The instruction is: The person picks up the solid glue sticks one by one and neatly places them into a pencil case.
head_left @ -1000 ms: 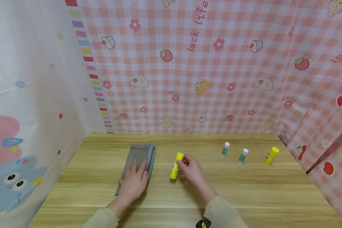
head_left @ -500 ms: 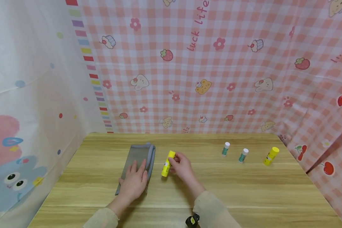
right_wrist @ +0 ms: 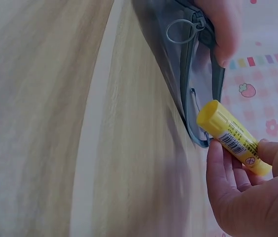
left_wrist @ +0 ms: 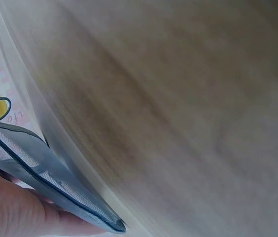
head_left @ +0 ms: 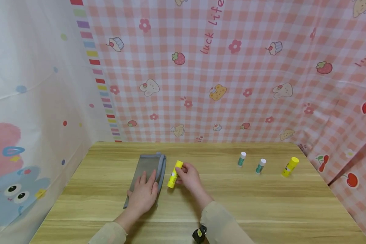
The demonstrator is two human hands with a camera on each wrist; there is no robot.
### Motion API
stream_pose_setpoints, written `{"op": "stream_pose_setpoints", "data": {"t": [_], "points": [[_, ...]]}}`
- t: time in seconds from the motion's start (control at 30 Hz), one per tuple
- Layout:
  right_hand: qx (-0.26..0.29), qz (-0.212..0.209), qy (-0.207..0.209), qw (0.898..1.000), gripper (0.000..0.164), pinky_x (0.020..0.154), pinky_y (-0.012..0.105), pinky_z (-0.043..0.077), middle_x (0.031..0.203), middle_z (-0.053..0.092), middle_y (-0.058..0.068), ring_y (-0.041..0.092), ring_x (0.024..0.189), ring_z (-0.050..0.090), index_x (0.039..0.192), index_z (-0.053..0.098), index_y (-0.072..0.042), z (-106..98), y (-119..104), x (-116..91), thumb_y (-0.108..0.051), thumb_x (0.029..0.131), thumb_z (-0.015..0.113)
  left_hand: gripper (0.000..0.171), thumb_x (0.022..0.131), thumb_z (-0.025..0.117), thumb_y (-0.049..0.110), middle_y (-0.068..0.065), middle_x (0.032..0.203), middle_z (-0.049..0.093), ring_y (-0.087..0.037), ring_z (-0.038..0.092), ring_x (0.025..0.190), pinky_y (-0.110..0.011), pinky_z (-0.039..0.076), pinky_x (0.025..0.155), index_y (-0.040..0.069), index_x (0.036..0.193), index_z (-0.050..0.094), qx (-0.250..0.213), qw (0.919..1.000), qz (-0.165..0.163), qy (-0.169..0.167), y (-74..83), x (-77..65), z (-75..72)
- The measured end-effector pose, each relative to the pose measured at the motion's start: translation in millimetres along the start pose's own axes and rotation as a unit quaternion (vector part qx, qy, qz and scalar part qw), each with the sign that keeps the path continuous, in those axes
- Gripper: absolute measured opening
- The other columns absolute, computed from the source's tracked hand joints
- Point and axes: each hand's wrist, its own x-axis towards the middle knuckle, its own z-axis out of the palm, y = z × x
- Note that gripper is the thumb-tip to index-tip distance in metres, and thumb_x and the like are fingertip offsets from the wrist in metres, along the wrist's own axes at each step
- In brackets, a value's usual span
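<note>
In the head view, a grey mesh zipper pouch (head_left: 149,162) lies on the table at left of centre. My left hand (head_left: 143,195) rests on it with fingers outstretched. The pouch's zipper side faces right and gapes, as the right wrist view shows, with a ring pull (right_wrist: 181,31) at its near end. My right hand (head_left: 190,177) pinches a yellow glue stick (head_left: 175,174) between thumb and fingers, just right of the pouch. In the right wrist view the glue stick's end (right_wrist: 209,114) points at the pouch's opening; whether they touch I cannot tell.
Toward the back right of the wooden table (head_left: 231,210) stand two small green glue sticks with white caps (head_left: 241,159) (head_left: 260,166) and another yellow glue stick (head_left: 290,166). A checked cloth (head_left: 201,112) hangs behind the table.
My right hand has moved left with the yellow glue stick, bringing it close to the pouch. The left hand and the pouch have stayed in place.
</note>
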Motion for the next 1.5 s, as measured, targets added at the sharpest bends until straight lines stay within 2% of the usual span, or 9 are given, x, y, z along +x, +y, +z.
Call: {"op": "stream_pose_setpoints", "data": {"t": [0.33,0.53,0.87,1.07,1.23,1.5], "points": [[-0.004,-0.007,-0.004,1.0,0.032,0.067,0.04,0.059,0.095,0.06,0.015,0.025,0.075,0.065,0.122,0.055,0.013,14.8,-0.7,6.7,-0.008,0.098,0.062,0.053,0.105,0.036,0.032,-0.031,0.155,0.027,-0.055,0.025,0.139,-0.088,0.019,0.087,0.013,0.154,0.037,-0.003,1.0,0.0,0.001,-2.4,1.2,2.2],[-0.004,0.003,-0.008,1.0,0.031,0.066,0.038,0.059,0.094,0.059,0.014,0.021,0.073,0.062,0.12,0.056,0.012,24.1,-3.0,7.9,-0.009,0.098,0.062,0.052,0.106,0.035,0.032,-0.031,0.154,0.029,-0.055,0.027,0.138,-0.088,0.02,0.086,0.013,0.154,0.037,0.0,1.0,-0.002,0.002,-3.0,2.0,3.0],[-0.023,0.017,-0.018,0.999,0.034,0.066,0.037,0.059,0.095,0.062,0.015,0.025,0.077,0.065,0.121,0.055,0.012,35.3,-1.5,9.6,-0.011,0.097,0.063,0.052,0.106,0.035,0.032,-0.031,0.154,0.028,-0.054,0.026,0.139,-0.087,0.018,0.088,0.014,0.155,0.035,-0.009,0.9998,-0.015,-0.006,-1.8,2.6,1.2],[-0.057,0.016,-0.018,0.998,0.036,0.063,0.036,0.059,0.092,0.064,0.014,0.026,0.075,0.067,0.122,0.056,0.012,38.3,-1.4,12.5,-0.013,0.097,0.064,0.052,0.106,0.035,0.031,-0.031,0.154,0.03,-0.054,0.027,0.138,-0.087,0.019,0.088,0.013,0.155,0.035,-0.01,0.9998,-0.015,-0.003,-1.4,2.3,0.6],[-0.099,0.009,-0.021,0.995,0.034,0.059,0.033,0.058,0.092,0.066,0.013,0.021,0.07,0.066,0.119,0.059,0.01,41.3,-0.6,16.1,-0.015,0.096,0.065,0.052,0.106,0.035,0.031,-0.031,0.153,0.031,-0.054,0.029,0.137,-0.088,0.02,0.086,0.012,0.154,0.037,-0.01,0.9999,-0.012,0.002,-1.1,2.0,0.3],[-0.136,0.018,-0.024,0.99,0.033,0.058,0.031,0.058,0.088,0.066,0.011,0.019,0.066,0.065,0.116,0.061,0.009,45.6,-2.4,19.6,-0.016,0.096,0.065,0.052,0.106,0.034,0.031,-0.031,0.153,0.031,-0.055,0.028,0.137,-0.088,0.019,0.087,0.012,0.154,0.037,-0.013,0.9998,-0.013,0.001,-1.4,2.3,0.8]]}}
